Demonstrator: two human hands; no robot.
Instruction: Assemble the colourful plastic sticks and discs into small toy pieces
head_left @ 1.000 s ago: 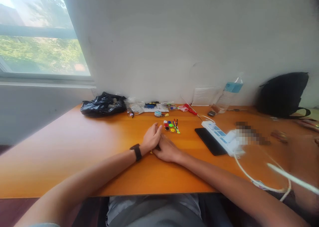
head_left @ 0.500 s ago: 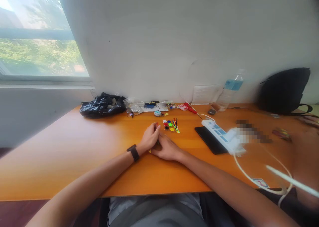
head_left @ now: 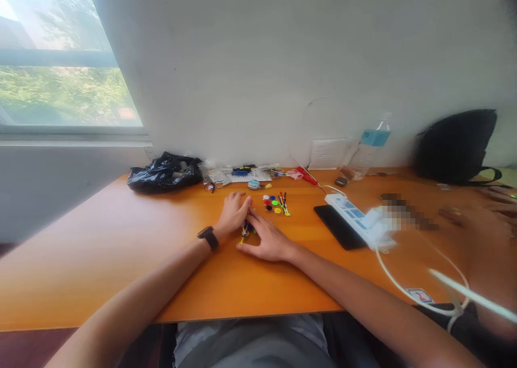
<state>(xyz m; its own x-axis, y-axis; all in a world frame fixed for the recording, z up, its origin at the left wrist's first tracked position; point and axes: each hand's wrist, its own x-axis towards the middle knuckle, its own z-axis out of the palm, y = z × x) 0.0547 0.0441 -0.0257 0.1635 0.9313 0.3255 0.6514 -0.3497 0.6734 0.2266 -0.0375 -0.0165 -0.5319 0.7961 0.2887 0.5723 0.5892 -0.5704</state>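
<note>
Between my two hands, low over the wooden table (head_left: pixel 194 287), is a small multicoloured plastic assembly (head_left: pixel 245 231). Blue, yellow and pale parts of it show; the rest is hidden by my fingers. My right hand (head_left: pixel 269 238) closes on it from the right, thumb at its near yellow end and fingers at the far end. My left hand (head_left: pixel 232 214) has its thumb and curled fingers at the far end, some fingertips out of sight. Just beyond lie several small coloured discs (head_left: pixel 274 202) and a bunch of thin coloured plastic sticks (head_left: pixel 284 204).
On the right are a black phone (head_left: pixel 337 228), a white power strip (head_left: pixel 351 214) with cables, and another person's blurred arm (head_left: pixel 490 244). Along the wall are a black plastic bag (head_left: pixel 163 174), a round tin (head_left: pixel 254 184), a clear bottle (head_left: pixel 369 150) and a black backpack (head_left: pixel 456 147).
My left hand has shifted left, away from my right palm, uncovering part of the plastic assembly. My right hand stays nearly in place. The other person's hand on the right has moved.
</note>
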